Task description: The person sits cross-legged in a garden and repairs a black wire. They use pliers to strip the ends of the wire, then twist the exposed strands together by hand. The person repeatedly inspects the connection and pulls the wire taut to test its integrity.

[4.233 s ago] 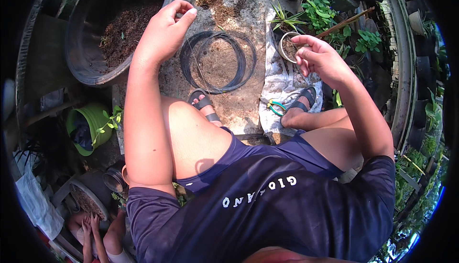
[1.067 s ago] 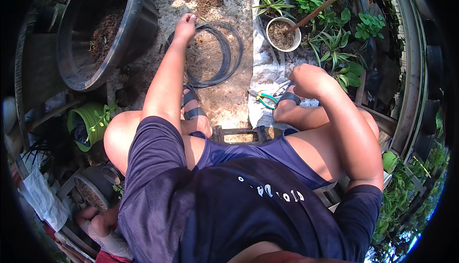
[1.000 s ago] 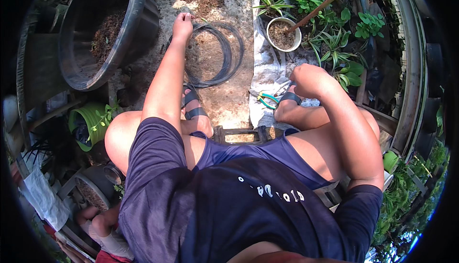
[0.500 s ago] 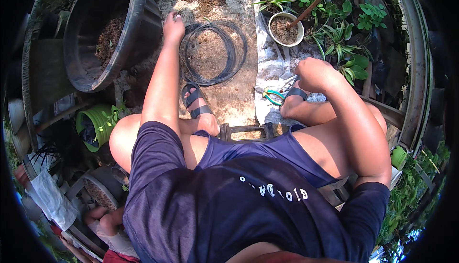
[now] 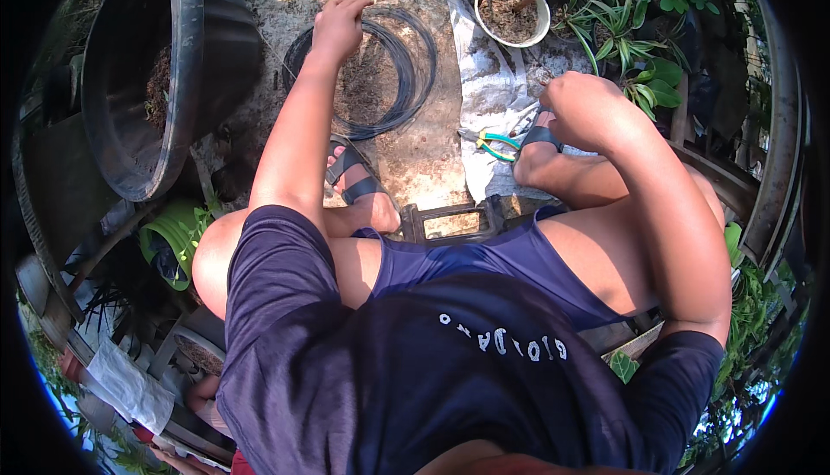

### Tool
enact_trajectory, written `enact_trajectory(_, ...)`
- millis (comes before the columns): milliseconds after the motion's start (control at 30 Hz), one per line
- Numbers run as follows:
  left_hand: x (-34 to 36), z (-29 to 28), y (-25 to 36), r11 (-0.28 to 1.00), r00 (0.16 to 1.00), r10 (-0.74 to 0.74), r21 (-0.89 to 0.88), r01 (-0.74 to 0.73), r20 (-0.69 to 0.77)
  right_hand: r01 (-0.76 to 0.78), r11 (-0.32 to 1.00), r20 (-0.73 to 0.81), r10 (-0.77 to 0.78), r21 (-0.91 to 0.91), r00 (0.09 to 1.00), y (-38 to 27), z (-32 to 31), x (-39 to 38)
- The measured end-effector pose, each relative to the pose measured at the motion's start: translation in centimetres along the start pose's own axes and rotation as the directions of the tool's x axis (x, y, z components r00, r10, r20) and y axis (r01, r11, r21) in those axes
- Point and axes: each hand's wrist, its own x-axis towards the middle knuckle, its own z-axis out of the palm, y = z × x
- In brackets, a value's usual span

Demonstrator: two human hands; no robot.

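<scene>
Black coiled wire (image 5: 404, 77) lies by the outstretched left hand (image 5: 339, 29), its grip half-bent. The right hand (image 5: 581, 110) curls inward; what either holds is unclear.

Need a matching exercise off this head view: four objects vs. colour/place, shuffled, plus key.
Things
1. Pliers
2. Wire coil
3. Round pot
4. Large tub

Descriptions
A. Black, tilted, at the left of the view
B. Cream-white, with soil inside
C. Green and yellow, lying on the white sheet
D. Dark loops on the ground, near the left hand

Pairs: 1-C, 2-D, 3-B, 4-A
</scene>
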Motion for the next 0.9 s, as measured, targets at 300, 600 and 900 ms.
enact_trajectory(300, 3.2, 2.7, -1.4, 0.998, 0.942, -0.019, -0.054, 0.039, 0.335, 0.026, 0.997, -0.065, -0.021, 0.068, 0.998, 0.3, 0.9, -0.2)
enact_trajectory(600, 3.4, 4.4, -0.9, 0.953, 0.885, -0.026, -0.257, 0.163, 0.464, -0.025, 0.997, 0.027, 0.023, 0.076, 0.999, 0.1, -0.3, 0.0)
enact_trajectory(900, 3.5, -1.2, -3.2, 0.793, 0.875, -0.255, -0.429, 0.432, 0.411, -0.049, 0.997, -0.025, 0.051, 0.065, 0.998, 0.2, -0.1, -0.7)
